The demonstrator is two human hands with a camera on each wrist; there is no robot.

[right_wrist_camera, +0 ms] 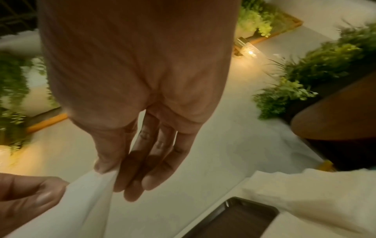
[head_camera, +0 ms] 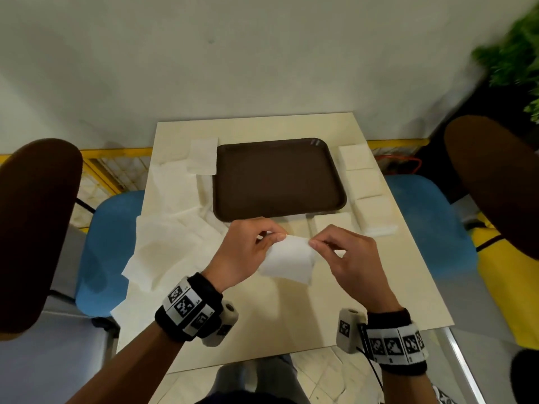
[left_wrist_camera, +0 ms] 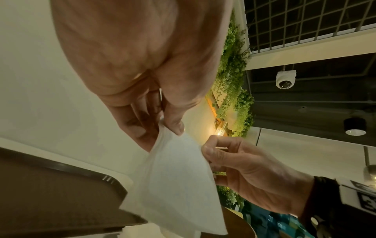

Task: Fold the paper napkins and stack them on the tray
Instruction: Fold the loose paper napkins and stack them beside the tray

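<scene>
I hold a white napkin (head_camera: 287, 258) above the table (head_camera: 291, 316), my left hand (head_camera: 248, 252) and right hand (head_camera: 350, 258) each pinching a top corner. Beyond it lies the brown tray (head_camera: 335, 182), with unfolded napkins (head_camera: 169, 228) to its left and folded napkins (head_camera: 367, 188) to its right.

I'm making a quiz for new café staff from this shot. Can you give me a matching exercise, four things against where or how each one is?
Things:
1. tray
2. napkin in the hands
3. folded napkins
4. unfolded napkins

Places or states:
A. lying loose on the table left of the tray
B. lined up on the table right of the tray
C. dark brown, nothing on it
D. pinched at its top corners by the left hand and the right hand

Pairs: 1-C, 2-D, 3-B, 4-A
</scene>
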